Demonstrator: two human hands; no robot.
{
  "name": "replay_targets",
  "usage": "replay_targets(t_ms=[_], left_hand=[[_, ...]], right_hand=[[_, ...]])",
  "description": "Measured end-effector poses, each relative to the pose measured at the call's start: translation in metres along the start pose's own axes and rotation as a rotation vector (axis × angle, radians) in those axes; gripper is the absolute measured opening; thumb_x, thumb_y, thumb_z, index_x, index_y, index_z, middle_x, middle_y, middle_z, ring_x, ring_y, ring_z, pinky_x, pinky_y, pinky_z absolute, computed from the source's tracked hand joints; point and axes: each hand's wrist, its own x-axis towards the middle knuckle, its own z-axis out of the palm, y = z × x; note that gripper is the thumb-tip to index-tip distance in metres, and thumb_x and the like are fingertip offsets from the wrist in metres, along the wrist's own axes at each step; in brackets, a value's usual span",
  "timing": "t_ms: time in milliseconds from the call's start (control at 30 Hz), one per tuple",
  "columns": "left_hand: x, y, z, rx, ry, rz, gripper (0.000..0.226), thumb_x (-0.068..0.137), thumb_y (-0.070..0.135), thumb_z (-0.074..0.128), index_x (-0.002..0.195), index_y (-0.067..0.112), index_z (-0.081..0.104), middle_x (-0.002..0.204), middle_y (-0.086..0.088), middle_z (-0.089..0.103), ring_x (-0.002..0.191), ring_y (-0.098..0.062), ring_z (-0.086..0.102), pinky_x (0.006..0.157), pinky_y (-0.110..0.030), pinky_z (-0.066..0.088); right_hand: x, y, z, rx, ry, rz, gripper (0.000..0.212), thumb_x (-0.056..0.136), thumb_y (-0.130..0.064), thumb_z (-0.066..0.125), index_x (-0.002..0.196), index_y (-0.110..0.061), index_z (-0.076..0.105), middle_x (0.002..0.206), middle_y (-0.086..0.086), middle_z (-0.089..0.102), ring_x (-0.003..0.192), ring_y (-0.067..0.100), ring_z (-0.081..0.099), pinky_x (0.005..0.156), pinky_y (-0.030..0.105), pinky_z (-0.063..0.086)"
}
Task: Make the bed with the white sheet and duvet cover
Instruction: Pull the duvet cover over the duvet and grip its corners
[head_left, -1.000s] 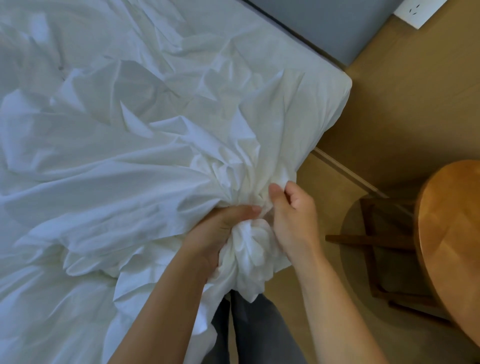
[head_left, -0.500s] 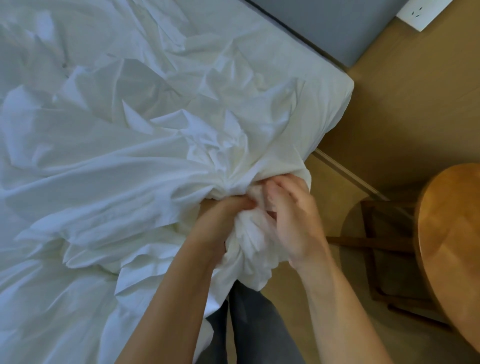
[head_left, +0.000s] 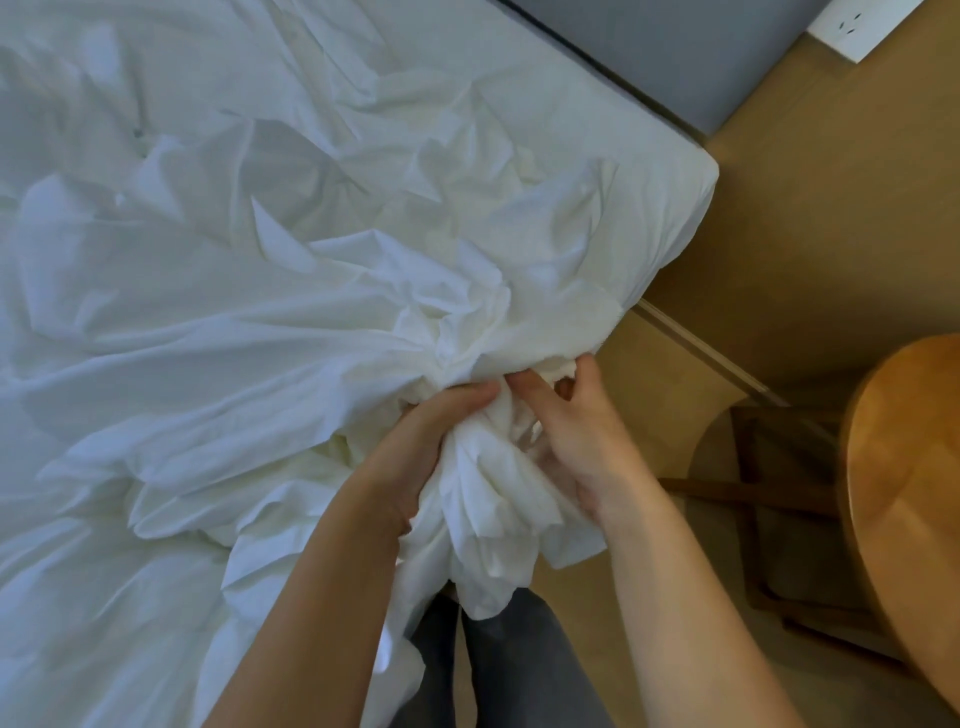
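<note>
1. Bed (head_left: 670, 218): the mattress corner at upper right is wrapped in smooth white fabric, and the rest is buried under crumpled linen.
2. White cloth (head_left: 249, 322): a large creased sheet of fabric spread over most of the bed, with its near end gathered into a thick bunch that hangs off the bed's edge in front of the person. I cannot tell whether this is the sheet or the duvet cover.
3. Left hand (head_left: 415, 447): its fingers are curled around the bunch from the left, with the thumb laid over the top. It grips firmly.
4. Right hand (head_left: 576, 441): it grips the same bunch from the right. The thumb lies along the cloth, and the fingers (head_left: 584, 366) dig into the folds at the top, pinching fabric. The fingertips are partly hidden.
5. Surroundings: grey trousers (head_left: 519, 670) below the bunch, tan floor (head_left: 831, 249), a round wooden top (head_left: 904, 478) at right with a dark wooden frame (head_left: 769, 462) beside it, a grey panel (head_left: 675, 47) behind the bed, and a white wall socket (head_left: 847, 31).
6. Step in hand (judged): sorting through the gathered end, probably to find a corner or the opening. The bed is far from made.
7. Next move (judged): find a hem or corner within the bunch, separate the hands along that edge, then draw the cloth flat toward the mattress corner. The tangled folds could hide the edge or drag the rest askew.
</note>
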Motion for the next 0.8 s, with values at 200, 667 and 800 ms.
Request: replay_targets(t_ms=[200,667,800], left_hand=[[-0.002,0.004,0.0,0.116,0.007,-0.03,0.03,0.059,-0.002,0.065,0.087,0.006,0.064,0.067,-0.006,0.069,0.058,-0.019,0.068,0.051,-0.027,0.055],[0.014,0.034,-0.014,-0.112,0.198,0.125,0.03,0.048,0.004,0.064,0.078,0.003,0.062,0.059,-0.009,0.065,0.055,-0.022,0.065,0.048,-0.024,0.05],[0.013,0.033,-0.001,0.084,0.065,0.009,0.055,0.05,-0.002,0.079,0.102,0.006,0.065,0.086,-0.011,0.074,0.076,-0.025,0.072,0.06,-0.031,0.057]], right_hand=[[0.022,-0.035,0.01,-0.057,0.176,-0.393,0.02,0.087,-0.001,0.058,0.085,-0.021,0.059,0.082,0.001,0.064,0.079,0.013,0.061,0.076,0.031,0.053],[0.026,-0.043,0.023,-0.395,-0.187,-0.165,0.01,0.091,-0.029,0.059,0.096,-0.023,0.065,0.094,-0.003,0.07,0.088,0.01,0.065,0.08,0.032,0.053],[0.038,-0.052,0.031,-0.273,-0.023,-0.329,0.019,0.094,-0.018,0.052,0.084,-0.003,0.059,0.075,0.004,0.061,0.069,0.013,0.056,0.065,0.029,0.046]])
